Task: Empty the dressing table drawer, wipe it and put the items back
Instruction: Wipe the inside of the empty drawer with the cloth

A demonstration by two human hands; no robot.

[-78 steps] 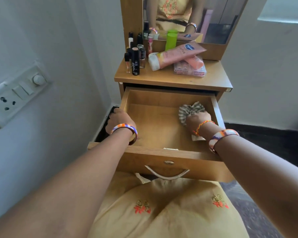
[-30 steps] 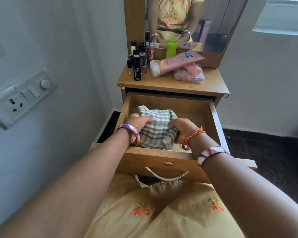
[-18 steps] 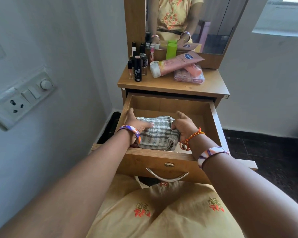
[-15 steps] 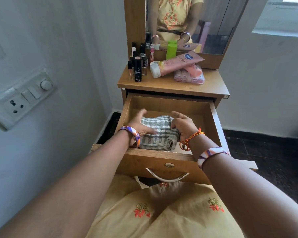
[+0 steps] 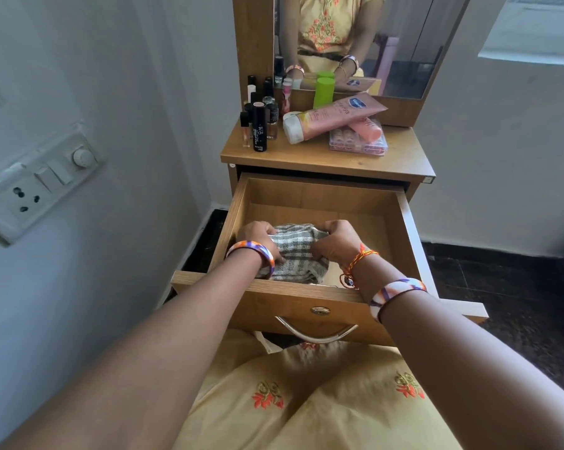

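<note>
While drawer stands pulled out and cleared, we bunch checked cloth near its front wall, likely gathering it between wiping passes. Left hand curls round cloth's left edge; right hand clenches right edge, fingers folded in, neither slack. Cosmetics wait on tabletop: pink tube, black bottles, clear case. We judge return not yet begun.

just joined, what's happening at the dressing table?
A person sits in front of the open drawer, both hands inside it. The left hand and right hand grip a checked cloth bunched on the drawer floor. The cosmetics sit on the tabletop: small bottles, a pink tube, a clear box. None is back in the drawer yet.
</note>
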